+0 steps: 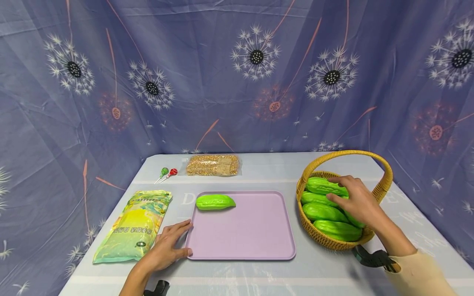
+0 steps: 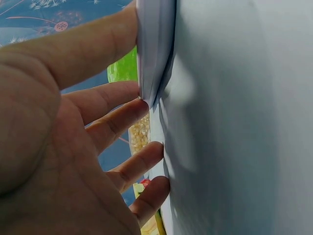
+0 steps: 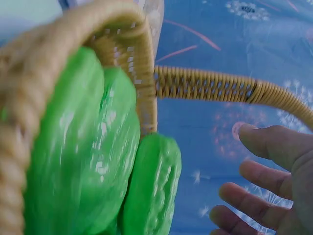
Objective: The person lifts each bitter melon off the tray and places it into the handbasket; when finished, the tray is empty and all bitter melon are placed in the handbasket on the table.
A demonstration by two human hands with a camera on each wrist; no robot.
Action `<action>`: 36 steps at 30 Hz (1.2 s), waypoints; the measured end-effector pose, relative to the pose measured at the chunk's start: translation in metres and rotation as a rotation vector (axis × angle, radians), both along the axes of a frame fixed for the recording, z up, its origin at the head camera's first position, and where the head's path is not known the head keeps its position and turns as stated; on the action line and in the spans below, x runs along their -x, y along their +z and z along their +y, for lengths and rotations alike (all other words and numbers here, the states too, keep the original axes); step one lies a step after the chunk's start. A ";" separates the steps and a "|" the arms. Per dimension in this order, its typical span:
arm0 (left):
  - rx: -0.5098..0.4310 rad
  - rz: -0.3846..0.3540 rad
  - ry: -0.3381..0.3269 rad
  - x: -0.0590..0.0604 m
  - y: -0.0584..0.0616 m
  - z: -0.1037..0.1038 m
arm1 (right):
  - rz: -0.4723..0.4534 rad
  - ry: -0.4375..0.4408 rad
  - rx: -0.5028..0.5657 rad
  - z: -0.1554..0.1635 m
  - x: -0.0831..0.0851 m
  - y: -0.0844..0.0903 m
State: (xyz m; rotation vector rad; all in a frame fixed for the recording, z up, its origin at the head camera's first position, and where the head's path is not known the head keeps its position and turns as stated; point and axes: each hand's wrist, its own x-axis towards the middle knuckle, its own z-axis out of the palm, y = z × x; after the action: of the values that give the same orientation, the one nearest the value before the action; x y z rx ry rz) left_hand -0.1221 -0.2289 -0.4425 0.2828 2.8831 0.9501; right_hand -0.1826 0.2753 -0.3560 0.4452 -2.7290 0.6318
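Observation:
My left hand (image 1: 166, 244) touches the left edge of the lilac tray (image 1: 244, 234), thumb and fingers extended; the left wrist view shows the fingertips right at the tray's rim (image 2: 155, 49). One green bitter melon (image 1: 214, 202) lies in the tray's upper left corner. On the right, a wicker basket (image 1: 314, 236) with a tall handle holds several bitter melons (image 1: 337, 231), glossy and bumpy. Over the basket's right side hovers my right hand (image 1: 357, 199), its fingers spread and holding nothing. In the right wrist view, a gap separates these fingers (image 3: 254, 203) from the nearest melon (image 3: 151, 191).
Left of the tray lies a yellow-green printed bag (image 1: 133, 226). Behind it are a green lollipop (image 1: 164, 171) and a red lollipop (image 1: 173, 172), beside a clear pack of corn kernels (image 1: 205, 165). The basket's handle (image 1: 348, 153) arches above the melons. A patterned curtain (image 1: 207, 82) hangs behind the table.

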 end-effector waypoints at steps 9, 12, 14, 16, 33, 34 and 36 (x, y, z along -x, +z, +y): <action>-0.004 -0.002 -0.001 -0.001 0.000 -0.001 | 0.175 0.073 0.056 -0.025 -0.011 -0.006; -0.004 0.001 -0.002 -0.002 0.000 -0.001 | 0.217 0.090 0.066 -0.034 -0.014 -0.009; -0.007 0.001 0.000 -0.002 0.000 -0.001 | 0.239 0.101 0.079 -0.040 -0.015 -0.010; -0.003 0.006 -0.002 -0.002 0.000 -0.001 | 0.252 0.114 0.097 -0.046 -0.017 -0.012; 0.000 -0.002 0.002 -0.001 0.000 0.000 | 0.197 0.193 0.199 -0.106 -0.021 -0.020; 0.002 -0.001 0.002 -0.001 0.001 0.000 | 0.190 0.198 0.206 -0.109 -0.021 -0.020; 0.002 0.005 -0.001 -0.002 0.001 0.000 | 0.179 0.206 0.218 -0.115 -0.019 -0.020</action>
State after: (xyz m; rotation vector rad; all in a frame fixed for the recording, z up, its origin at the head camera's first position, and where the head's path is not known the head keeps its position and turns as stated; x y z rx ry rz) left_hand -0.1199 -0.2291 -0.4411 0.2863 2.8882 0.9479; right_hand -0.1633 0.1600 -0.3763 0.6975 -2.4314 0.8852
